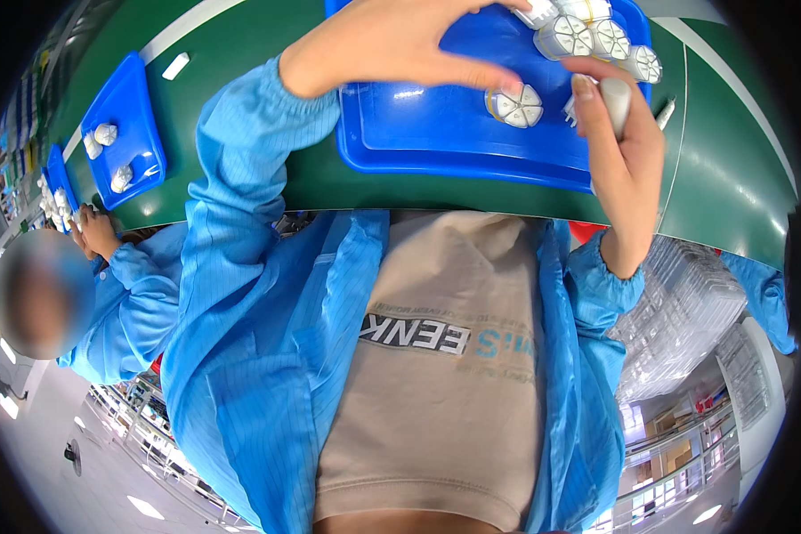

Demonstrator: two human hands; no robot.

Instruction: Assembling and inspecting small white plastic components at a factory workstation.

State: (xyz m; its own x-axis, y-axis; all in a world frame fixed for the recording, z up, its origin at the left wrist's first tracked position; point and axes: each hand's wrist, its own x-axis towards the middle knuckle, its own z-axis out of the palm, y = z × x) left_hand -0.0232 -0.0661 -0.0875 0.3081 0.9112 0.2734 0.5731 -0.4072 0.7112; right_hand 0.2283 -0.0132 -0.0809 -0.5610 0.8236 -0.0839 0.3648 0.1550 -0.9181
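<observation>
My left hand (400, 49) reaches over a blue tray (418, 158) with thumb and fingers spread apart. Its thumb tip is at the edge of a white round piece (518, 107) with a top split into wedge-shaped segments. The fingertips come close to a group of similar white pieces (565, 37) at the tray's far right; the picture's upper edge cuts this area off. My right hand (627, 156) is closed around a white rounded cylinder (614, 105), whose exact kind I cannot make out. A small white part with prongs (570, 111) shows beside its fingers, partly hidden.
On the green table (730, 151), a small white block (176, 66) lies left of my tray. Farther left, another blue tray (138, 98) carries several white pieces. A co-worker's hands (96, 233) are near a third tray. A slim white object (666, 113) lies to the right.
</observation>
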